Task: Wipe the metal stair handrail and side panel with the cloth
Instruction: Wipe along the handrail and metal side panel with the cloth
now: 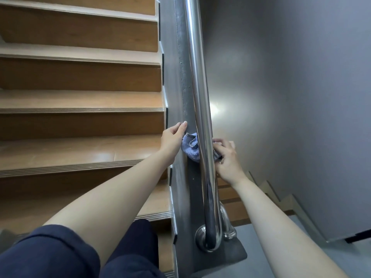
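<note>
A shiny metal handrail [197, 77] runs up the middle of the view, with a dull grey side panel [183, 63] just left of it. A blue cloth [190, 148] passes behind the rail, between rail and panel. My left hand [173, 140] grips the cloth's left end, thumb resting on the panel edge. On the rail's right side, my right hand [226, 158] pinches the cloth's other end. Part of the cloth is hidden behind the rail.
Wooden stair treads [80, 101] rise on the left. The rail curves into a round wall flange [202, 237] at the bottom. A grey wall [291, 97] stands to the right, with a lower flight of steps [234, 199] beneath it. My dark-trousered knees [66, 255] fill the bottom left.
</note>
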Demonstrator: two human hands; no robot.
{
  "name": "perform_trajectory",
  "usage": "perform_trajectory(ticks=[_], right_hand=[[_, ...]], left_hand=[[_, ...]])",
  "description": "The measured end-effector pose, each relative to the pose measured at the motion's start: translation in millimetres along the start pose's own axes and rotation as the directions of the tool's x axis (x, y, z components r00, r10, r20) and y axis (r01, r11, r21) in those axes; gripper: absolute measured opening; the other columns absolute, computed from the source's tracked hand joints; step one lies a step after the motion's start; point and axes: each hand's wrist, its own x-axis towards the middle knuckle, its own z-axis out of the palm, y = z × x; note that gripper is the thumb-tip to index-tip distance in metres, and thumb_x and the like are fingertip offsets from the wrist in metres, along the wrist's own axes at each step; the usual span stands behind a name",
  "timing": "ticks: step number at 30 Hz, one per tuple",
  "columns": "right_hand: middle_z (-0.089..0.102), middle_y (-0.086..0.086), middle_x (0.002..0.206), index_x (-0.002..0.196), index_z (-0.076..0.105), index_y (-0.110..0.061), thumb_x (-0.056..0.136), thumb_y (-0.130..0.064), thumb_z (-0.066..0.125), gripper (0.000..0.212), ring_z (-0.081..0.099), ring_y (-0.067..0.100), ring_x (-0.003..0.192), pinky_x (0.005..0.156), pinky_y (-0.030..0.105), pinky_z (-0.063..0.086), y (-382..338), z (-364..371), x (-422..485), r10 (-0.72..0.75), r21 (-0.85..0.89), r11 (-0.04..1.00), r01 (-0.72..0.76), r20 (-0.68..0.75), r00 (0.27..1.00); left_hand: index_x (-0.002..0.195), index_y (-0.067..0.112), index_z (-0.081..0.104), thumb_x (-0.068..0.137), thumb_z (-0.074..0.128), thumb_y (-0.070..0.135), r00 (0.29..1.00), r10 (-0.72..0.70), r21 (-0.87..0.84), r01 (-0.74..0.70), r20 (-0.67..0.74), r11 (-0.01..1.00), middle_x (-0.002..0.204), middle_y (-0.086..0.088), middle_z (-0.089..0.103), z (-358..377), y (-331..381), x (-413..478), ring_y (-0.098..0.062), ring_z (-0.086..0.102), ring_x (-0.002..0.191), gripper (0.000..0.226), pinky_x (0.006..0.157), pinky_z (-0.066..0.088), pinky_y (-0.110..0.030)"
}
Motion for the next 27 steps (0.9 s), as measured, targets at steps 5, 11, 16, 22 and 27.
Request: perform_trajectory(ticks=[5,11,16,22,27], right_hand=[[0.055,-0.006,0.113,0.11,0.069,-0.024,0.079,0.002,0.067,0.041,0.038,0.014,0.104,0.09,0.015,0.034,1,-2,-36,0.009,0.074,0.997,-0.016,0.102,0.995],[0.051,-0.02,0.114,0.105,0.07,-0.028,0.079,0.004,0.071,0.041,0.032,-0.007,0.108,0.09,-0.002,0.027,7,4,-96,0.052,0.089,0.994,-0.068,0.171,0.984],[0.053,-0.015,0.115,0.1,0.072,-0.023,0.073,0.011,0.07,0.044,0.031,-0.009,0.11,0.089,-0.002,0.028,13,4,-109,0.041,0.06,0.997,-0.053,0.183,0.982],[0.056,-0.007,0.113,0.104,0.073,-0.016,0.075,0.012,0.07,0.04,0.04,0.005,0.102,0.09,0.011,0.034,7,-2,-61,0.029,0.063,0.997,-0.037,0.118,0.993],[0.061,0.008,0.113,0.105,0.072,-0.01,0.076,0.015,0.065,0.039,0.046,0.029,0.102,0.087,0.025,0.038,-3,-1,-23,0.052,0.063,0.997,-0.051,-0.019,0.998]], left_hand=[[0.135,0.006,0.056,0.092,0.061,0.038,1.0,-0.018,-0.001,0.018,-0.016,1.0,0.141,-0.006,0.058,1,-8,-12,-0.016,0.05,0.133,0.054,0.116,0.037,-0.038],[0.135,0.007,0.056,0.092,0.06,0.037,0.999,-0.048,-0.018,0.048,-0.025,0.999,0.141,-0.005,0.057,2,-23,-31,-0.015,0.049,0.134,0.053,0.116,0.036,-0.037],[0.137,0.005,0.054,0.091,0.061,0.038,0.998,-0.067,-0.005,0.067,-0.015,0.998,0.145,-0.005,0.054,1,-28,-36,-0.016,0.048,0.135,0.056,0.116,0.036,-0.038],[0.138,0.003,0.052,0.09,0.063,0.036,0.998,-0.062,-0.002,0.062,-0.016,0.998,0.145,-0.005,0.053,-1,-31,-36,-0.015,0.05,0.133,0.059,0.115,0.038,-0.039],[0.137,0.002,0.053,0.091,0.062,0.038,0.996,-0.078,0.019,0.077,0.043,0.997,0.143,-0.013,0.054,-4,-29,-35,-0.025,0.048,0.136,0.058,0.116,0.036,-0.043]])
